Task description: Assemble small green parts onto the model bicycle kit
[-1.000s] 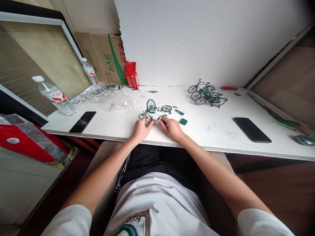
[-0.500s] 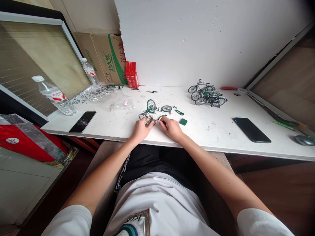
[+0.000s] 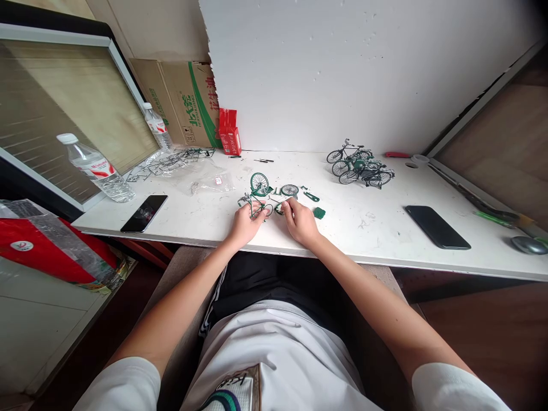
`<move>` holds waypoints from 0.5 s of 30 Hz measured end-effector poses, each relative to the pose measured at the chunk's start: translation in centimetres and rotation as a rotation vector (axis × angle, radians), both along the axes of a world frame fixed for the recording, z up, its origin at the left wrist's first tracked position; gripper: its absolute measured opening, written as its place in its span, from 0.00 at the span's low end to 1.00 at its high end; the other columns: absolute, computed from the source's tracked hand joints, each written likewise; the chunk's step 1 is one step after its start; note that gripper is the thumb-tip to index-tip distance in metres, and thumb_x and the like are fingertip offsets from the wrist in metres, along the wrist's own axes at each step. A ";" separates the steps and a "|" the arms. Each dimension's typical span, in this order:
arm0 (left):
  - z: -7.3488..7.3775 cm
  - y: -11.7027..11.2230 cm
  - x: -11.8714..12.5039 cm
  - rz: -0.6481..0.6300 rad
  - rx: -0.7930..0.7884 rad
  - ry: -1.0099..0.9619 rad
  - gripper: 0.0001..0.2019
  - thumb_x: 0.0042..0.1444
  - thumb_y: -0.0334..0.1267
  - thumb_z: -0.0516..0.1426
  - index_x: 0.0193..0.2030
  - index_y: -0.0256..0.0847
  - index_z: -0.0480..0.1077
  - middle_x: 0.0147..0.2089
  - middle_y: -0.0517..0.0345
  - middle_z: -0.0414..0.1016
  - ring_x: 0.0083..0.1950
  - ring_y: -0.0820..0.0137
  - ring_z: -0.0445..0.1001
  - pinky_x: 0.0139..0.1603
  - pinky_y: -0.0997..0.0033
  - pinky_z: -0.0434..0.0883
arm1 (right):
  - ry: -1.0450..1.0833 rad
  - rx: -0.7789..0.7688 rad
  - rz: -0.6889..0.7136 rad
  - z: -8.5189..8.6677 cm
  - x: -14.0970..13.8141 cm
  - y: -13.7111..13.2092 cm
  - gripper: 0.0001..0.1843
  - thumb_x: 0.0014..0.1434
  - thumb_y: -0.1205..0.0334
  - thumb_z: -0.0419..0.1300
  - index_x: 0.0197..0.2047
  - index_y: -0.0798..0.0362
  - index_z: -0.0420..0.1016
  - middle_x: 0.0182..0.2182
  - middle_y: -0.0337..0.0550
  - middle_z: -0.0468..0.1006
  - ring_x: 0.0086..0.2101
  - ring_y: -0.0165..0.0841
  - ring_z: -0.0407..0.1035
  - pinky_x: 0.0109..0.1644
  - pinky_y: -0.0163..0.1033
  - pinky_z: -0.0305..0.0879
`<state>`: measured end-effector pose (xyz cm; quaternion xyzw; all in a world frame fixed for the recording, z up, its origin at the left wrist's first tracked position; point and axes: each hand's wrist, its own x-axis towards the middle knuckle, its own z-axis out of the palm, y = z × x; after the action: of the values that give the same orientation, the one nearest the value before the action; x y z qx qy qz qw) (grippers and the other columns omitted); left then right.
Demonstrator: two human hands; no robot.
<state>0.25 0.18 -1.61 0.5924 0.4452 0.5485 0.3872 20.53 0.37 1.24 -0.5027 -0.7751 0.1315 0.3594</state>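
A half-built green model bicycle (image 3: 258, 197) lies on the white table (image 3: 368, 228) just past the front edge. My left hand (image 3: 244, 224) pinches its frame from the left. My right hand (image 3: 301, 220) is closed in a pinch on a small green part at the frame's right end. A loose green wheel (image 3: 290, 189), a small green strip (image 3: 311, 196) and a green block (image 3: 319, 213) lie just beyond my right hand.
Several finished model bicycles (image 3: 359, 164) stand at the back right. A black phone (image 3: 437, 226) lies right, another phone (image 3: 144, 212) left. Two water bottles (image 3: 96, 168), plastic bags with parts sprues (image 3: 180, 165), a red box (image 3: 230, 136) and a cardboard box (image 3: 184, 97) sit at the back left.
Both hands and the bicycle frame have shifted slightly. My right hand moved a little up and left toward the frame. The camera view tilted a touch.
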 end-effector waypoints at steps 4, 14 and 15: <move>0.3 -0.1 0.1 -0.015 0.003 -0.010 0.21 0.62 0.47 0.67 0.54 0.34 0.75 0.53 0.39 0.85 0.45 0.60 0.87 0.49 0.61 0.82 | 0.032 -0.016 0.019 -0.2 0.1 0.2 0.24 0.79 0.40 0.37 0.44 0.47 0.64 0.35 0.47 0.80 0.34 0.44 0.74 0.38 0.44 0.60; 0.3 0.0 -0.2 -0.101 0.004 0.015 0.23 0.61 0.50 0.68 0.56 0.35 0.78 0.56 0.38 0.84 0.52 0.57 0.86 0.49 0.62 0.82 | 0.155 0.013 0.095 -0.5 -0.1 0.2 0.15 0.71 0.47 0.57 0.43 0.45 0.55 0.45 0.49 0.81 0.44 0.46 0.76 0.47 0.48 0.68; 0.3 0.0 -0.2 -0.103 0.006 0.018 0.23 0.61 0.50 0.68 0.55 0.35 0.78 0.57 0.38 0.84 0.53 0.57 0.86 0.48 0.63 0.83 | 0.155 0.021 0.108 -0.6 -0.1 0.3 0.15 0.70 0.49 0.58 0.43 0.45 0.55 0.45 0.49 0.81 0.45 0.45 0.76 0.47 0.48 0.68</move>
<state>0.03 0.23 -1.32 0.6207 0.4161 0.5237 0.4091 20.38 0.64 0.65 -0.4448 -0.7723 0.1812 0.4157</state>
